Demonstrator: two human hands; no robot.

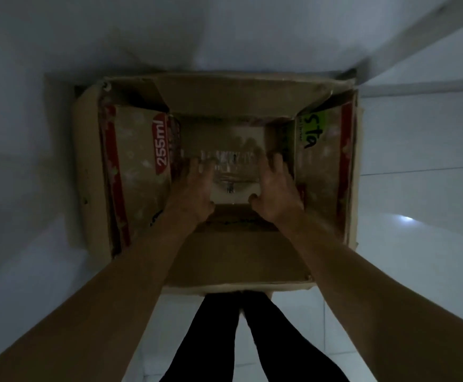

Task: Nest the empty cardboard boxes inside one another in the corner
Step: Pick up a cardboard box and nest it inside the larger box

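Hands (234, 186) inside box (224, 257) — mouth upward

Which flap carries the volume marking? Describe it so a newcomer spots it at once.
Start at the big open cardboard box standing in the corner of the white walls. Look beside the left hand at the flap folded inward. Only it has a red oval label reading 255ml.
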